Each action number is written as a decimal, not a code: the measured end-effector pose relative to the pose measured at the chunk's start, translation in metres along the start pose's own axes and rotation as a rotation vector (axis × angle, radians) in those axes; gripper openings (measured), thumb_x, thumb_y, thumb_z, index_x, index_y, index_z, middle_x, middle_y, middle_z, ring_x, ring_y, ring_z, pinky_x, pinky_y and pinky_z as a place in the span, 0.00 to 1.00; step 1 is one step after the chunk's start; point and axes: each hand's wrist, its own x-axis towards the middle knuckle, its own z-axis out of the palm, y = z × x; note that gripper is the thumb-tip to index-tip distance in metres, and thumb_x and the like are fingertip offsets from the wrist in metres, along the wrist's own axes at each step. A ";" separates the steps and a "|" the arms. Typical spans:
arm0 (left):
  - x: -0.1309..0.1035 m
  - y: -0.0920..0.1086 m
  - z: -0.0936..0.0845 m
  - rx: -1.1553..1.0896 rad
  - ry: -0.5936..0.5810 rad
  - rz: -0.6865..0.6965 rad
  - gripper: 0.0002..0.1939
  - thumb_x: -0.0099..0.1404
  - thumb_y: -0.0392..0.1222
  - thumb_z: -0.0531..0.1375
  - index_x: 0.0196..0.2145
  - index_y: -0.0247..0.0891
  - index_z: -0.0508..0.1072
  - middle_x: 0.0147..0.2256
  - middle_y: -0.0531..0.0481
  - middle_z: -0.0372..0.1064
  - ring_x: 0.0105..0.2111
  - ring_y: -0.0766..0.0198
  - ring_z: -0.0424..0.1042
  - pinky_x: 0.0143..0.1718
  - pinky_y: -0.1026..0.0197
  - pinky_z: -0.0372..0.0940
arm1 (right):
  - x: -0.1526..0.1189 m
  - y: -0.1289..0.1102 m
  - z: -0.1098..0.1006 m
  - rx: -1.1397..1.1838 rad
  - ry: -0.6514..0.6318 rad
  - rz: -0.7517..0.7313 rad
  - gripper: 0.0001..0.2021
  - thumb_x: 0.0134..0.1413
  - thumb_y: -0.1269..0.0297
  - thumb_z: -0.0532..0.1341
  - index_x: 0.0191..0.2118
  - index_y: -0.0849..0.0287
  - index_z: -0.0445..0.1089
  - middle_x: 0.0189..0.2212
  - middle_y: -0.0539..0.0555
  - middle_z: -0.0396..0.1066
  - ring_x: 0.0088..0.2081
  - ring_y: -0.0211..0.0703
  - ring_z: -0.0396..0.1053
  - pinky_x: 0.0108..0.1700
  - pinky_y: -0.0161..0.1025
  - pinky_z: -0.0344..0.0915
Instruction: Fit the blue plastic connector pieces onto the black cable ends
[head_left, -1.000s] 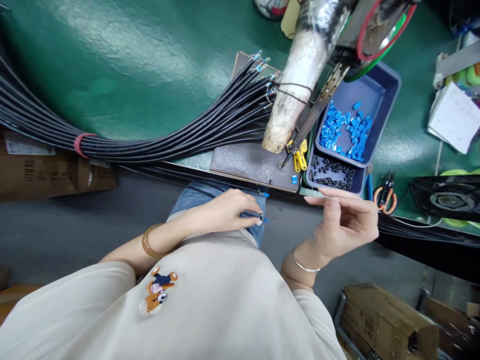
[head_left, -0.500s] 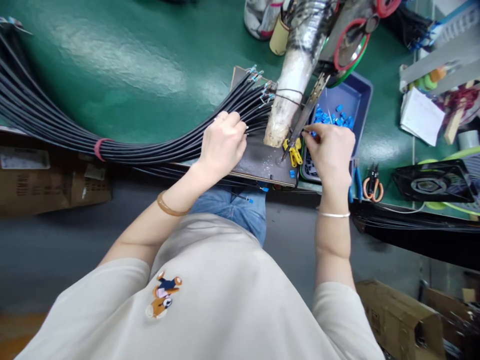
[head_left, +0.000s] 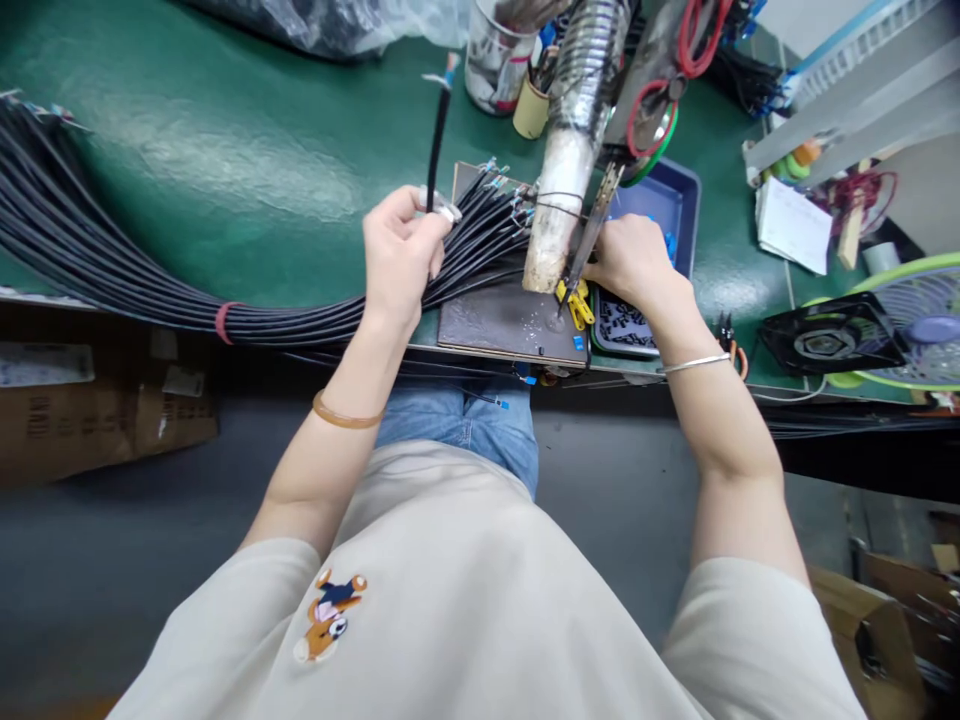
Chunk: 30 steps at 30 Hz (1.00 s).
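Observation:
My left hand is closed around a black cable, whose stripped end with thin coloured wires points up. Below and beside it a thick bundle of black cables, tied with a red band, runs across the bench onto a dark board. My right hand is over the blue tray of blue connectors, beside the metal rod; its fingertips are hidden. Yellow clips lie left of the compartment of small black parts.
A white-wrapped duct hangs over the board, with a metal rod beside it. Farther back stand a clear container and a beige cup. On the right are a black fan, papers and orange-handled pliers.
My left hand has moved left and now holds up a single cable end. My right hand has turned and shifted slightly left and up beside the rod. The view has shifted a little.

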 end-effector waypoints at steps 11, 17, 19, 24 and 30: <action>-0.082 0.053 0.027 -0.192 -0.961 -0.428 0.10 0.53 0.37 0.69 0.34 0.31 0.77 0.20 0.58 0.60 0.20 0.75 0.57 0.22 0.68 0.54 | -0.094 0.000 -0.053 -0.093 -0.012 0.094 0.09 0.50 0.63 0.63 0.37 0.59 0.78 0.21 0.49 0.67 0.25 0.39 0.64 0.33 0.40 0.55; -0.102 0.037 0.055 0.014 -0.742 -0.338 0.09 0.59 0.38 0.63 0.35 0.30 0.78 0.23 0.53 0.65 0.22 0.73 0.60 0.23 0.69 0.57 | -0.118 0.019 -0.026 -0.091 -0.047 0.140 0.11 0.51 0.62 0.62 0.38 0.58 0.78 0.21 0.50 0.70 0.25 0.39 0.64 0.33 0.38 0.54; -0.106 0.030 0.058 0.027 -0.519 -0.307 0.08 0.59 0.38 0.62 0.35 0.30 0.77 0.24 0.53 0.66 0.22 0.73 0.62 0.24 0.69 0.59 | -0.118 0.024 -0.021 -0.082 -0.034 0.133 0.11 0.52 0.62 0.63 0.39 0.58 0.78 0.22 0.50 0.71 0.26 0.40 0.65 0.33 0.38 0.55; -0.111 0.021 0.057 -0.044 -0.274 -0.328 0.07 0.58 0.40 0.64 0.31 0.32 0.75 0.23 0.53 0.65 0.21 0.74 0.62 0.22 0.70 0.58 | -0.131 0.016 -0.022 0.042 0.200 0.101 0.12 0.58 0.59 0.62 0.41 0.58 0.78 0.25 0.52 0.74 0.29 0.41 0.70 0.36 0.39 0.62; -0.111 0.024 0.060 -0.042 -0.286 -0.369 0.05 0.58 0.38 0.64 0.30 0.32 0.74 0.22 0.54 0.64 0.21 0.74 0.63 0.23 0.70 0.61 | -0.172 -0.054 -0.025 0.498 0.592 0.204 0.10 0.60 0.58 0.60 0.38 0.54 0.78 0.22 0.48 0.70 0.22 0.36 0.62 0.25 0.38 0.54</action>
